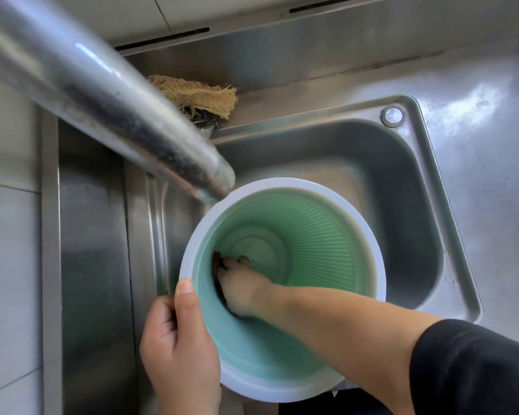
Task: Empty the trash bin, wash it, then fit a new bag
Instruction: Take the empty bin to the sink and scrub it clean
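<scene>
A round trash bin (pixel 321 235) with a white rim and a ribbed green inside stands in the steel sink (pixel 402 163), its mouth facing up at me. My left hand (pixel 177 339) grips the bin's near-left rim, thumb lying over the white edge. My right hand (pixel 240 286) reaches deep inside and holds a dark brown scrubbing pad (pixel 217 260) pressed against the left inner wall near the bottom. Most of the pad is hidden behind my fingers.
A steel tap spout (pixel 108 94) crosses from the upper left and ends just above the bin's far-left rim. A straw-coloured loofah scrubber (pixel 198 94) lies on a dark steel-wool pad at the sink's back edge. Steel counter stretches right; white tiles are at the left.
</scene>
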